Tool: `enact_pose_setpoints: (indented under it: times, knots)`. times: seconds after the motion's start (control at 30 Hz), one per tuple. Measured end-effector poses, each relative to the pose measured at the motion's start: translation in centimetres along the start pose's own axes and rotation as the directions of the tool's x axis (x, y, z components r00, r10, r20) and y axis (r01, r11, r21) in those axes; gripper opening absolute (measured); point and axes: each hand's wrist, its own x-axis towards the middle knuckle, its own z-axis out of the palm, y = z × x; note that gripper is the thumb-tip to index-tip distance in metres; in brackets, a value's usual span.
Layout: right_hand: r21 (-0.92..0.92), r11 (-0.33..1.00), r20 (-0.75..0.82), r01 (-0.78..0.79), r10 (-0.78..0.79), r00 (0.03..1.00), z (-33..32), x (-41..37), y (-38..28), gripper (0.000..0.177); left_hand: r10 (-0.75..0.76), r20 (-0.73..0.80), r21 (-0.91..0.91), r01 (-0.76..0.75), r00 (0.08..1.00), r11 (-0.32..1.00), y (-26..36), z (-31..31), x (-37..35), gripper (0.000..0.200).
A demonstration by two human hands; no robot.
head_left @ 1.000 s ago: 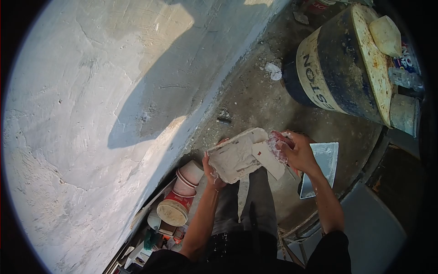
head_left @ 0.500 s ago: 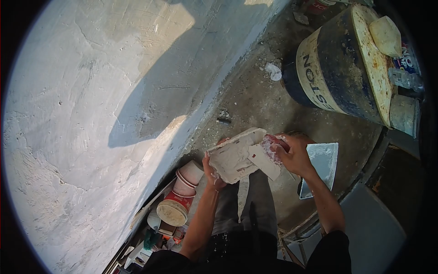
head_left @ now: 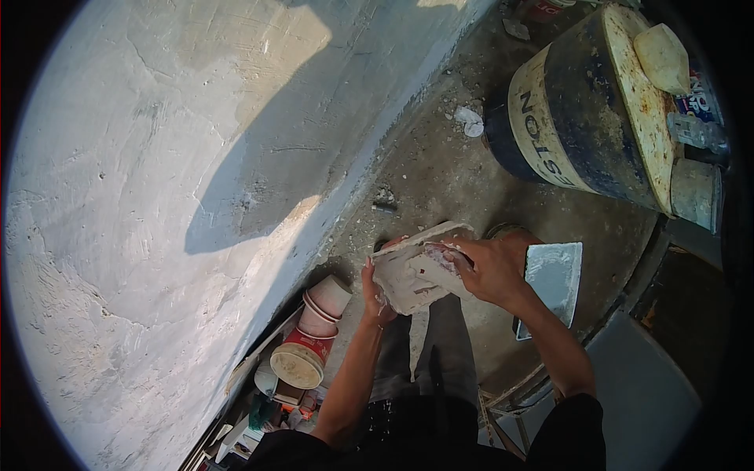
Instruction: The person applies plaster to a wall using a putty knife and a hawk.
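Rough wall (head_left: 157, 157) alongside — both hands hold the plaster-smeared tray (head_left: 408, 279).

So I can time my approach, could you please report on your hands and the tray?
Left hand gripping smeared tray. Right hand holding flat blade at tray's inside. Nothing seen blocking either hand.

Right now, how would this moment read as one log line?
left hand: holds tray; right hand: holds scraper over tray; drum: on floor
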Motion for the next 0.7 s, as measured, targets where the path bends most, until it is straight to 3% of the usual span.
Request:
enact_pose_setpoints:
  times: [0.1, 0.27, 0.4, 0.5, 0.6, 0.7]
  knots:
    - [0.001, 0.983, 0.046, 0.182, -0.181, 0.982, 0.9, 0.6, 0.6, 0.026, 0.010, -0.001, 0.090, -0.010, 1.000, 0.996, -0.6, -0.3, 0.1, 0.076]
    - [-0.052, 0.987, 0.254, 0.154, -0.136, 0.958, 0.3, 1.5, -1.2, 0.030, 0.005, -0.006, 0.086, -0.005, 1.000, 0.996, -0.7, -0.6, 0.2, 0.072]
    - [-0.125, 0.981, 0.458, 0.151, -0.078, 0.885, -0.5, 2.1, -1.7, 0.031, 0.001, 0.048, 0.052, -0.004, 0.999, 0.999, -0.7, -1.2, 0.2, 0.072]
    - [-0.065, 0.990, 0.315, 0.125, -0.098, 0.944, -1.9, 1.8, -2.5, 0.031, 0.003, 0.021, -0.008, -0.003, 1.000, 1.000, -0.9, -1.7, 0.5, 0.072]
    - [-0.056, 0.983, 0.050, 0.176, -0.173, 0.984, -2.0, 1.3, -2.0, 0.031, 0.003, 0.057, 0.001, -0.003, 0.998, 1.000, -0.6, -1.5, 0.4, 0.073]
    - [-0.073, 0.971, -0.026, 0.226, -0.229, 0.973, -0.5, 1.1, -1.0, 0.033, 0.000, 0.068, -0.027, 0.001, 0.998, 1.000, -0.6, -1.0, 0.3, 0.074]
